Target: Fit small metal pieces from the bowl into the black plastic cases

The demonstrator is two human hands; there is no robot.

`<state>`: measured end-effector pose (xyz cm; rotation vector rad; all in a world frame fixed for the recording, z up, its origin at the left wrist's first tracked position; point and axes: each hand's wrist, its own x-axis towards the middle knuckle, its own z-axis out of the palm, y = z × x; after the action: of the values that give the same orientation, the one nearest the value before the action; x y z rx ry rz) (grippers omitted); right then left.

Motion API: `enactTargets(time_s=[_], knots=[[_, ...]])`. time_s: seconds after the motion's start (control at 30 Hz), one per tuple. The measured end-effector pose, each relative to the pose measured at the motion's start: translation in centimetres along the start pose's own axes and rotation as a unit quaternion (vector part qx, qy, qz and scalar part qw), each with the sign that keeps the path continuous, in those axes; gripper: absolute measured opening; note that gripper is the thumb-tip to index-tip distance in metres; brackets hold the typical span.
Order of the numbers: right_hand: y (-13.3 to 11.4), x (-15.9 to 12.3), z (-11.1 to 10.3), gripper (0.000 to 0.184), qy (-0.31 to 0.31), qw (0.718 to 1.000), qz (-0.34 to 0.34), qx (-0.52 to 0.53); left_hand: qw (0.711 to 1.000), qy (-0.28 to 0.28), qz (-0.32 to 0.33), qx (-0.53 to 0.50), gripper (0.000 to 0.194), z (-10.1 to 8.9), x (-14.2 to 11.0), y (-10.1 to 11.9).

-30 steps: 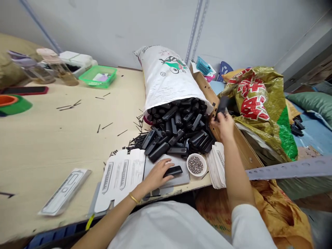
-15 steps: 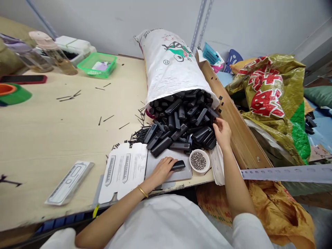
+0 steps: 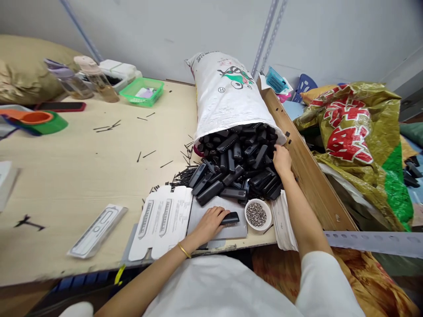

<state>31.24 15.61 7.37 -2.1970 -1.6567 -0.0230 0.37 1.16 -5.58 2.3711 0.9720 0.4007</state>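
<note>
My left hand (image 3: pixel 211 222) lies closed over a small black plastic part (image 3: pixel 230 218) on a grey pad (image 3: pixel 218 211) at the table's near edge. My right hand (image 3: pixel 282 160) reaches into the heap of black plastic parts (image 3: pixel 238 163) spilling from a white woven sack (image 3: pixel 231 99); its fingers curl among the parts and what they grip is hidden. A small white bowl of tiny metal pieces (image 3: pixel 257 214) sits between the two hands.
Flat white printed cartons (image 3: pixel 163 220) lie left of the pad, another stack (image 3: pixel 286 220) at the right edge. Thin black pins (image 3: pixel 185 174) are scattered on the wooden table (image 3: pixel 82 176). A green tray (image 3: pixel 142 91), bottles and a phone stand at the back. A gold-red sack (image 3: pixel 357 141) lies right.
My right hand dropped from the raised board edge, where it held a black part, down into the heap at the sack's mouth. The left hand stayed on its part.
</note>
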Motion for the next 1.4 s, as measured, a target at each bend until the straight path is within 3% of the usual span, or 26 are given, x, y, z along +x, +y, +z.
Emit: enactTargets(time_s=[0.07, 0.13, 0.2, 0.27, 0.33, 0.43, 0.5, 0.57, 0.63, 0.7, 0.83, 0.87, 0.93, 1.13, 1.33, 1.4], knots=[[-0.3, 0.5, -3.0, 0.039, 0.116, 0.987, -0.109, 0.014, 1.0, 0.007, 0.004, -0.003, 0.046, 0.1, 0.0, -0.1], [0.1, 2.0, -6.2, 0.038, 0.2, 0.966, -0.164, 0.021, 1.0, 0.01, 0.004, -0.004, 0.046, 0.3, 0.0, -0.2], [1.2, 4.0, -8.6, 0.037, 0.212, 0.972, -0.106, -0.004, 1.0, 0.005, 0.002, 0.0, 0.046, 0.3, 0.0, -0.1], [2.4, 5.4, -9.5, 0.034, 0.145, 0.989, 0.016, -0.037, 1.0, -0.002, 0.0, 0.0, 0.046, 0.1, 0.1, 0.0], [3.2, 5.1, -8.9, 0.029, 0.128, 0.99, 0.04, -0.046, 1.0, 0.0, -0.003, -0.017, 0.044, -0.1, 0.1, 0.1], [3.1, 0.9, -6.4, 0.023, 0.13, 0.991, -0.024, 0.0, 0.996, 0.028, -0.016, -0.077, 0.039, -0.9, 0.1, 0.1], [2.4, -3.9, -4.3, 0.023, 0.046, 0.992, -0.077, 0.088, 0.988, 0.056, -0.028, -0.144, 0.038, -1.4, 0.1, 0.1], [1.8, -9.1, -2.2, 0.018, -0.087, 0.982, -0.109, 0.124, 0.968, 0.08, -0.055, -0.231, 0.038, -1.9, 0.2, 0.1], [1.4, -13.9, 0.1, 0.015, -0.227, 0.962, -0.1, 0.11, 0.929, 0.102, -0.104, -0.341, 0.041, -2.1, 0.4, 0.2], [1.3, -17.6, 2.4, 0.012, -0.293, 0.95, -0.087, 0.067, 0.855, 0.117, -0.16, -0.479, 0.043, -2.2, 0.6, 0.4], [1.9, -21.1, 5.5, 0.013, -0.222, 0.971, -0.076, 0.034, 0.647, 0.129, -0.242, -0.711, 0.04, -2.7, 0.9, 1.2], [2.1, -21.3, 5.9, 0.013, -0.207, 0.975, -0.077, 0.039, 0.608, 0.137, -0.258, -0.738, 0.037, -2.9, 0.9, 1.4], [2.5, -21.5, 6.2, 0.014, -0.185, 0.978, -0.08, 0.055, 0.558, 0.16, -0.281, -0.764, 0.032, -3.3, 1.1, 1.7], [3.1, -22.0, 6.6, 0.015, -0.104, 0.985, -0.034, 0.135, 0.503, 0.201, -0.309, -0.782, 0.027, -3.4, 1.1, 1.8], [2.4, -22.2, 6.7, 0.016, -0.124, 0.983, -0.055, 0.119, 0.499, 0.214, -0.324, -0.775, 0.03, -3.1, 1.1, 1.9], [2.2, -22.2, 6.3, 0.014, -0.122, 0.98, -0.029, 0.153, 0.497, 0.217, -0.326, -0.774, 0.029, -3.2, 1.2, 2.1]])
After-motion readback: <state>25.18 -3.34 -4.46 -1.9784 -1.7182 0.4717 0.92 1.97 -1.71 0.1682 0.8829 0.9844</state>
